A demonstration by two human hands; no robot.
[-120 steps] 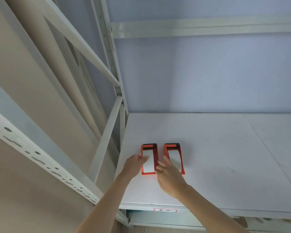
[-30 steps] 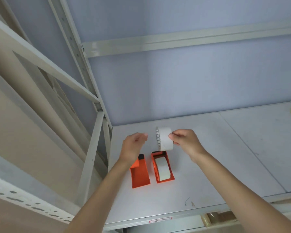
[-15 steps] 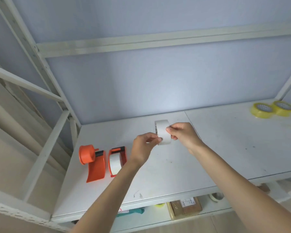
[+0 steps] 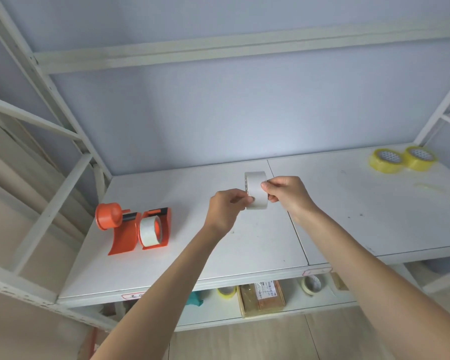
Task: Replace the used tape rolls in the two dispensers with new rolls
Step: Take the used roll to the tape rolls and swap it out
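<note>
White roll (image 4: 256, 189) held above shelf (image 4: 166, 266), pinched between left hand (image 4: 227, 210) and right hand (image 4: 286, 194). Left dispenser (image 4: 116, 229) bare-hubbed; right dispenser (image 4: 157, 229) loaded. Yellow rolls (image 4: 402, 160) well apart. Risk: light fingertip hold probably slipped, roll dropping, rolling off edge.

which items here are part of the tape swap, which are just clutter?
In the job:
- white roll, held by left hand and right hand
- empty dispenser
- loaded dispenser
- two yellow rolls, probably the new ones

Lying about, lower shelf:
- cardboard box
- small rolls
- teal object
</note>
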